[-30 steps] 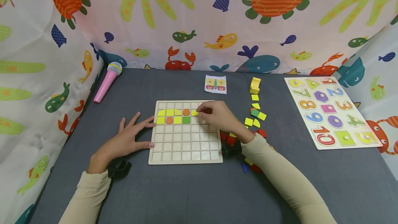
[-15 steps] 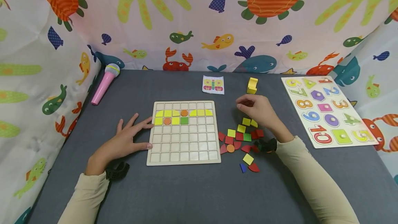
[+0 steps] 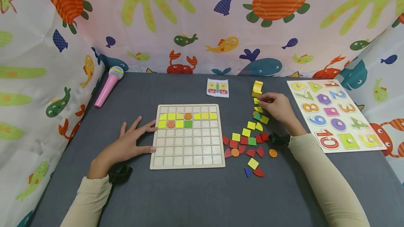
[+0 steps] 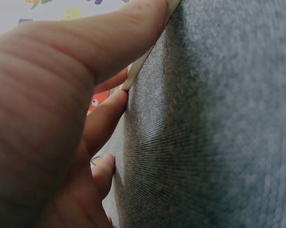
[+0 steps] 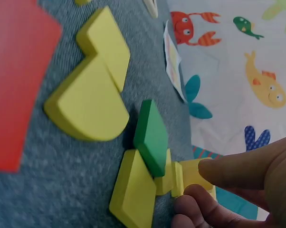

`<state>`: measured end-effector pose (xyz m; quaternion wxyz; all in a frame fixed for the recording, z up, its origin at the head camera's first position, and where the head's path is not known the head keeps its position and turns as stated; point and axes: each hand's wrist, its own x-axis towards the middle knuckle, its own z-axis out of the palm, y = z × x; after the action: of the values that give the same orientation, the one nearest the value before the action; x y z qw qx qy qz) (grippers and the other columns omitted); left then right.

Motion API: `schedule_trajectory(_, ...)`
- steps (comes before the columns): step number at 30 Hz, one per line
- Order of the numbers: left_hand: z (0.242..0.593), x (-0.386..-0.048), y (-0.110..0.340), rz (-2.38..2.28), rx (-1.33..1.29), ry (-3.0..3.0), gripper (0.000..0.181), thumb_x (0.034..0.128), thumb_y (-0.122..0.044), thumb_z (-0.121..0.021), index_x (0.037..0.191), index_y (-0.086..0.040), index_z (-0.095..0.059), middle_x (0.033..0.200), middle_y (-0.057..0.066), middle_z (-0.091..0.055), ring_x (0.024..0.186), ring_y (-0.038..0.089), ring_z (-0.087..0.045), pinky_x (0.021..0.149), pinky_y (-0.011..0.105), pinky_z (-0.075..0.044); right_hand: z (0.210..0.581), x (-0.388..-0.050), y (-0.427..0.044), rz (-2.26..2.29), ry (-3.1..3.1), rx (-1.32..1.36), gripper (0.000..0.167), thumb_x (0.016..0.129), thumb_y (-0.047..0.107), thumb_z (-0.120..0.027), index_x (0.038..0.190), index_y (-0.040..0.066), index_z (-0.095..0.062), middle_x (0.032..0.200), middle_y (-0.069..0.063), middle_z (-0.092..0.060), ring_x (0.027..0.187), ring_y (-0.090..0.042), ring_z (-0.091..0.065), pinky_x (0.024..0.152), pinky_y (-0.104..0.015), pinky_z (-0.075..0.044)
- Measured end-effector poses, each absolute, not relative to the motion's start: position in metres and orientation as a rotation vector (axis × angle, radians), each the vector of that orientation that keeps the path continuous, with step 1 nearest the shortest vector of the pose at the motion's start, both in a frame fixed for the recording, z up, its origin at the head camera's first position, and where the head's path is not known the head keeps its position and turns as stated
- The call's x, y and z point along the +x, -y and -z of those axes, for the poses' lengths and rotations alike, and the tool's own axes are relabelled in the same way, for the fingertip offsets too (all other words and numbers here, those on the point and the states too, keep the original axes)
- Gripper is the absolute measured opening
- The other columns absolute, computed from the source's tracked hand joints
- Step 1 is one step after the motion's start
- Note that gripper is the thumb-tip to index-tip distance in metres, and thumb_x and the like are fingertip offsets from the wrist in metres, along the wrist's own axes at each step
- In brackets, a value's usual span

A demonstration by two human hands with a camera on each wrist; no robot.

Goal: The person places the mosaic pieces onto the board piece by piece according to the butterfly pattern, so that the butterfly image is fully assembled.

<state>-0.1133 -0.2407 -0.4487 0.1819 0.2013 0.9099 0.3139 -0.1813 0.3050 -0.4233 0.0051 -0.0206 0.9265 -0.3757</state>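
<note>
Flat on the cloth lies a wooden grid board [image 3: 198,159] with yellow, orange and green pieces in two upper rows. The left hand [image 3: 124,146] spreads its fingers against the board's left edge; in the left wrist view the thumb and fingertips [image 4: 119,97] touch that edge. Beyond the loose pieces, the right hand [image 3: 279,109] pinches a small yellow piece [image 3: 256,101] between thumb and fingertips, just in front of the yellow blocks [image 3: 257,88]. A green piece [image 5: 151,137] and yellow pieces lie near those fingers in the right wrist view.
Loose red, yellow, green, orange and blue pieces [image 3: 244,140] lie right of the board. A patterned card [image 3: 217,88] is behind it, a number board [image 3: 315,118] far right, a pink microphone [image 3: 107,87] back left. Printed cloth [image 3: 145,45] rises behind.
The right hand has left the board's upper row, moved right, and closed its fingertips on a yellow piece near the yellow blocks. Three yellow pieces now show at that row's right end. The left hand stays.
</note>
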Motion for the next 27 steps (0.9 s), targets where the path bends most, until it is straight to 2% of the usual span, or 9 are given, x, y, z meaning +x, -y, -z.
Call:
schedule_trajectory(6, 0.449, -0.113, 0.241, -0.886, 0.57, -2.563, 0.094, 0.091, -0.053, -0.084, 0.167, -0.018, -0.041, 0.172, 0.012, -0.034, 0.162, 0.048, 0.005, 0.116, 0.073, 0.02, 0.429, -0.188, -0.308, 1.12, -2.892, -0.082, 0.028, 0.103, 0.012, -0.071, 0.128, 0.0, -0.076, 0.115, -0.021, -0.074, 0.094, -0.031, -0.064, 0.076, -0.033, -0.05)
schedule_trajectory(9, 0.449, -0.113, 0.241, -0.887, 0.571, -2.563, 0.094, 0.091, -0.052, -0.084, 0.167, -0.017, -0.041, 0.172, 0.012, -0.035, 0.162, 0.047, 0.005, 0.116, 0.073, 0.02, 0.431, -0.191, -0.308, 1.075, -2.888, -0.115, 0.03, 0.103, 0.01, -0.071, 0.13, -0.002, -0.074, 0.102, -0.021, -0.068, 0.088, -0.032, -0.057, 0.075, -0.039, -0.044)
schedule_trajectory(12, 0.449, -0.114, 0.241, -0.889, 0.572, -2.565, 0.095, 0.0913, -0.051, -0.084, 0.167, -0.016, -0.039, 0.171, 0.012, -0.037, 0.162, 0.047, 0.005, 0.116, 0.073, 0.02, 0.432, -0.193, -0.307, 1.044, -2.892, -0.139, 0.028, 0.102, 0.009, -0.071, 0.128, -0.002, -0.074, 0.089, -0.015, -0.06, 0.083, -0.031, -0.051, 0.073, -0.042, -0.037)
schedule_trajectory(14, 0.449, -0.114, 0.241, -0.89, 0.574, -2.564, 0.095, 0.0916, -0.051, -0.084, 0.168, -0.016, -0.039, 0.171, 0.012, -0.037, 0.162, 0.047, 0.005, 0.116, 0.073, 0.02, 0.432, -0.193, -0.307, 1.036, -2.896, -0.145, 0.026, 0.102, 0.008, -0.072, 0.125, -0.003, -0.075, 0.086, -0.013, -0.056, 0.083, -0.03, -0.05, 0.074, -0.043, -0.035)
schedule_trajectory(18, 0.449, -0.115, 0.24, -0.89, 0.579, -2.562, 0.095, 0.092, -0.052, -0.083, 0.168, -0.016, -0.039, 0.171, 0.011, -0.038, 0.162, 0.047, 0.005, 0.116, 0.073, 0.02, 0.431, -0.192, -0.308, 1.036, -2.889, -0.133, 0.022, 0.101, 0.006, -0.072, 0.12, -0.004, -0.075, 0.096, -0.016, -0.057, 0.09, -0.031, -0.049, 0.078, -0.044, -0.036)
schedule_trajectory(22, 0.449, -0.115, 0.241, -0.89, 0.576, -2.562, 0.094, 0.0919, -0.053, -0.083, 0.167, -0.017, -0.039, 0.171, 0.011, -0.037, 0.162, 0.047, 0.005, 0.117, 0.073, 0.02, 0.429, -0.191, -0.307, 1.033, -2.842, -0.11, 0.024, 0.102, 0.005, -0.07, 0.124, -0.006, -0.073, 0.108, -0.02, -0.054, 0.099, -0.033, -0.047, 0.081, -0.045, -0.036)
schedule_trajectory(27, 0.449, -0.114, 0.241, -0.888, 0.57, -2.557, 0.094, 0.0922, -0.053, -0.083, 0.167, -0.017, -0.039, 0.172, 0.012, -0.036, 0.162, 0.046, 0.006, 0.116, 0.073, 0.02, 0.429, -0.191, -0.309, 1.075, -2.797, -0.071, 0.024, 0.103, 0.005, -0.07, 0.125, -0.005, -0.071, 0.111, -0.021, -0.054, 0.1, -0.033, -0.047, 0.081, -0.044, -0.038)
